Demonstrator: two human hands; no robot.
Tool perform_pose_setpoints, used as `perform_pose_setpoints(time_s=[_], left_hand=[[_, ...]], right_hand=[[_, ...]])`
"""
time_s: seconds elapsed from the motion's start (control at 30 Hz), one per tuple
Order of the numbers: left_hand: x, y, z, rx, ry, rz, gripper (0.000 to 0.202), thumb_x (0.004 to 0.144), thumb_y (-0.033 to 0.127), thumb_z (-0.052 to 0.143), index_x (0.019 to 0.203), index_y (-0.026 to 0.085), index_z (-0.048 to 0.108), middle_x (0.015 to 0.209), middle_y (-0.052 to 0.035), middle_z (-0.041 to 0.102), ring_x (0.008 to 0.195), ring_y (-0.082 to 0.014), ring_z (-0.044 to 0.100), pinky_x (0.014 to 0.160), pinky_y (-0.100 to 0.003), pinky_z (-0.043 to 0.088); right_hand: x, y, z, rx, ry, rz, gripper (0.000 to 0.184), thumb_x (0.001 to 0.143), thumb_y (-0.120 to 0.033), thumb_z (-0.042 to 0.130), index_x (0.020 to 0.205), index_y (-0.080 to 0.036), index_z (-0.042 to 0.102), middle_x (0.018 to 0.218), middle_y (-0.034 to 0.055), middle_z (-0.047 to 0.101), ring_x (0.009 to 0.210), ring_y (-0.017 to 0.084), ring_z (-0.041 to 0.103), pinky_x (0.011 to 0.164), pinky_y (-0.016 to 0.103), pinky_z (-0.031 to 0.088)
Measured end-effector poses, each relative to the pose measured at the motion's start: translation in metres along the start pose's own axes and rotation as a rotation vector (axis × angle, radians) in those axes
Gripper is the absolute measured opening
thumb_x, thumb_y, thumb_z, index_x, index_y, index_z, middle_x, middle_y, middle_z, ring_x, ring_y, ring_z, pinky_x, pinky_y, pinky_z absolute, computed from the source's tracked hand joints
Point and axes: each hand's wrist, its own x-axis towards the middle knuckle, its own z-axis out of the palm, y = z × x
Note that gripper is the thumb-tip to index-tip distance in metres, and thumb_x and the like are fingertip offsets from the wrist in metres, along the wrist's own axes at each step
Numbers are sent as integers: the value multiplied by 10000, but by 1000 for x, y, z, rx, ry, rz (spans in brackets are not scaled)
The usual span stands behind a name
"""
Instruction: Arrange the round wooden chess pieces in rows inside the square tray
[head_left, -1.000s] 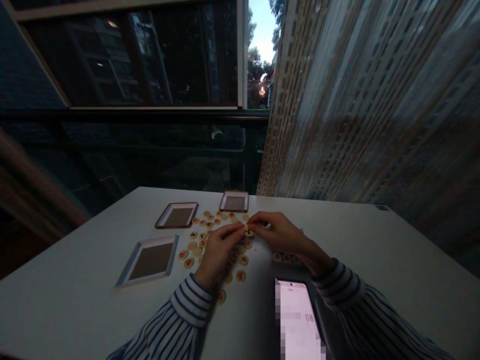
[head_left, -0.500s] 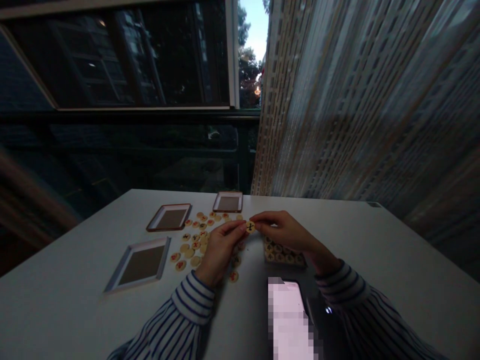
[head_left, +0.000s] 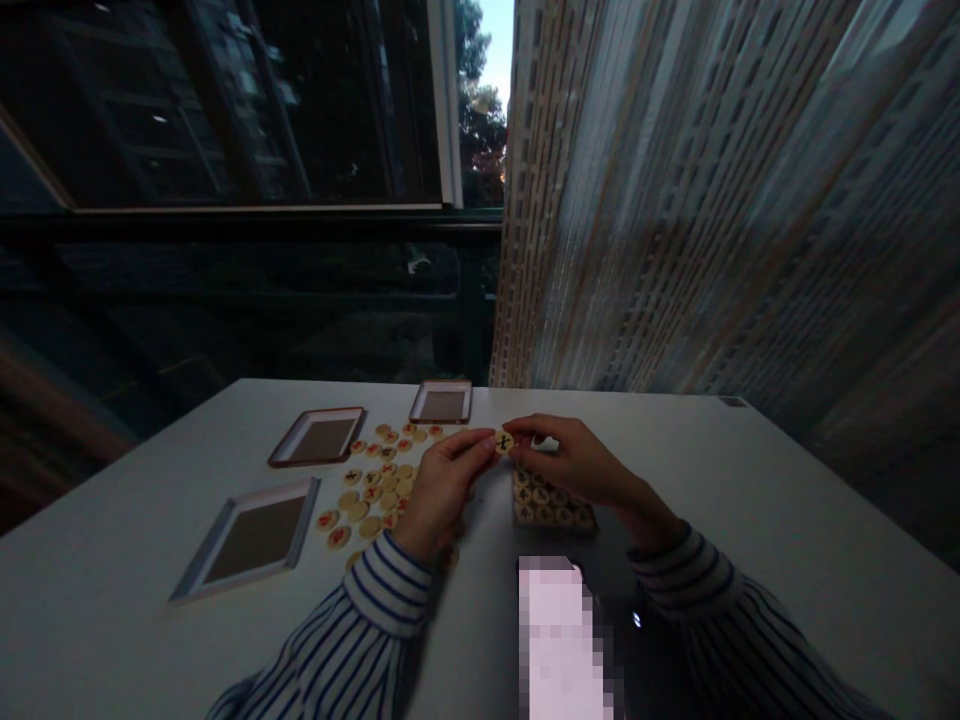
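A round pale xiangqi piece (head_left: 503, 442) with a black character faces me between my two hands, above the table. My left hand (head_left: 437, 498) pinches its left edge between thumb and forefinger. From the other side, the thumb and forefinger of my right hand (head_left: 585, 458) close on its right edge. Below my right hand sits a shallow box (head_left: 555, 526) filled with rows of pieces showing black characters; its far part is hidden by the hand. Loose xiangqi pieces (head_left: 370, 527), some marked red, some black, some blank side up, spread left of and partly behind my left hand.
Three shallow trays or lids stand left and back: a pale one (head_left: 184, 580), a brown-rimmed one (head_left: 281, 455) and a smaller one (head_left: 415, 402). A phone (head_left: 562, 640) lies nearest me on the white table (head_left: 112, 610). A curtain (head_left: 637, 220) hangs beyond the far edge.
The view has turned slightly right, so the table things appear further left. Both hands still hold the same piece; my right fingers have shifted a little around its edge.
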Motion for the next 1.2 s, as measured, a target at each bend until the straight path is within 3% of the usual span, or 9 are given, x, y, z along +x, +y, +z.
perform_pose_setpoints(time_s=[0.6,0.93,1.2], left_hand=[[34,-1,31,42,-142,-45,228,621,180,724,837,122,680,806,-47,682,726,-105,622,737,-215,489],[41,-4,32,19,-173,-62,206,620,179,721,814,119,684,783,-48,687,703,-100,622,735,-221,487],[45,-12,30,73,-157,-27,217,616,203,720,814,120,687,783,-56,685,704,-110,615,751,-254,481]], right_hand=[[-4,22,-33,-176,36,-26,216,793,-229,543,988,-196,630,893,24,667,783,122,589,700,244,453],[-3,28,-36,-216,21,-32,234,798,-239,541,1013,-195,623,931,31,666,809,127,594,730,256,459],[-2,30,-33,-334,10,-41,276,796,-348,553,1014,-189,612,925,51,657,819,151,586,758,293,446]])
